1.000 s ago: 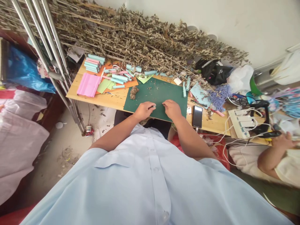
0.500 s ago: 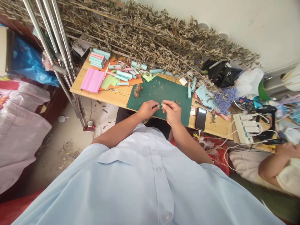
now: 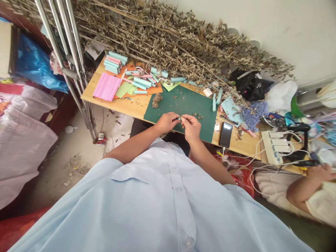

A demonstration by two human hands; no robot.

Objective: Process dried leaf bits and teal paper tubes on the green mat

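Note:
Over the front edge of the green mat (image 3: 183, 101), my left hand (image 3: 168, 122) pinches a small light-blue piece (image 3: 179, 118), seen mostly end-on between the fingertips. My right hand (image 3: 191, 127) is closed at the other side of that piece, its fingertips touching or nearly touching it; what they pinch is too small to make out. A clump of dried plant matter (image 3: 156, 100) lies on the mat's left part. Small crumbs (image 3: 198, 116) lie on the mat behind my right hand.
Dried stalks (image 3: 168, 42) lie along the back. Blue rolls (image 3: 141, 83), pink paper (image 3: 107, 86) and metal poles (image 3: 67, 52) are on the left. A phone (image 3: 225, 134), purple yarn (image 3: 254, 113) and power strip (image 3: 271, 147) lie right. Another person's arm (image 3: 301, 189) shows at the far right.
My right hand's fingertips have come closer to the piece in my left hand, and the crumbs behind them are now more exposed. The whole view has shifted slightly.

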